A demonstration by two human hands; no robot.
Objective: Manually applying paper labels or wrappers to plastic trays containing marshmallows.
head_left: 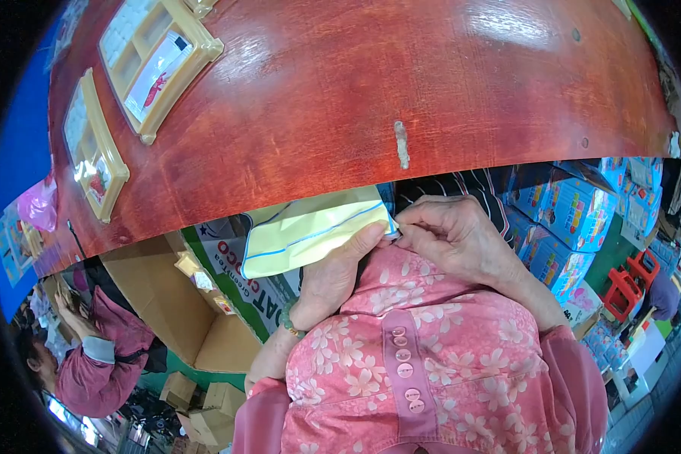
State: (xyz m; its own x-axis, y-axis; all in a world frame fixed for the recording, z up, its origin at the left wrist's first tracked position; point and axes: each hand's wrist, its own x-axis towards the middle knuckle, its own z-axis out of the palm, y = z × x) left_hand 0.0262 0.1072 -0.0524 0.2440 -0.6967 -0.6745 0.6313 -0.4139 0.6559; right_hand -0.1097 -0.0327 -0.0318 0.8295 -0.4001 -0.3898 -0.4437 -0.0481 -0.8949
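My left hand (333,276) and my right hand (454,238) meet just under the near edge of the red-brown wooden table (340,98). Both pinch one end of a pale yellow flat bag with a thin blue line (303,231). The left thumb lies along its lower corner, and the right fingertips close on the same corner from the right. The bag stretches leftward from the hands, partly tucked under the table edge. A green bead bracelet sits on my left wrist. My pink flowered top fills the lower middle.
Two cream plastic trays (155,57) (94,147) with compartments lie on the table's left side. Open cardboard boxes (181,310) stand at lower left, blue printed cartons (575,219) at right, red stools (624,291) beyond. Another person in a dark pink sleeve (91,356) works at far left.
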